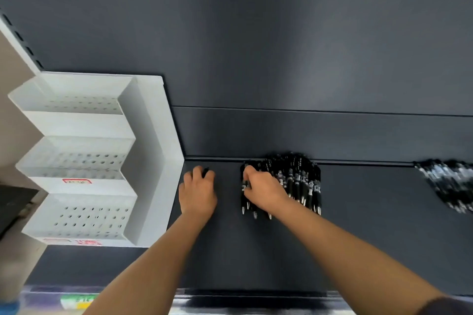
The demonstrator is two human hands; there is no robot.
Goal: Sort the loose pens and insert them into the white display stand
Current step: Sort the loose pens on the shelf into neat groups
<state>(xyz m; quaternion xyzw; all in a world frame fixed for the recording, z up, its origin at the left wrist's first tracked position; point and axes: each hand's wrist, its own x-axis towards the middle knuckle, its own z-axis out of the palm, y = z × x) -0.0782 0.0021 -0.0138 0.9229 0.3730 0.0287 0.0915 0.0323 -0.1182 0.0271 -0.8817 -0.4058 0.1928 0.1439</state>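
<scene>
White stand [76,124] empty, sorting barely begun.
It sits at the shelf's [358,217] left end; the left hand [198,193] curls beside it, round what I cannot tell; the right hand [265,193] grips black pens [299,179] heaped by the back edge; a second heap [450,184] lies far right.

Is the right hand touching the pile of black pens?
Touching. In the head view the right hand grips pens at the left edge of the pen pile.

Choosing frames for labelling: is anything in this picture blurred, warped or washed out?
Head view: wide-angle bending slants the white display stand; the pen pile at the right edge is smeared with blur; the black pens under the right hand are sharper; a soft pale sheen lies on the dark back panel.
</scene>
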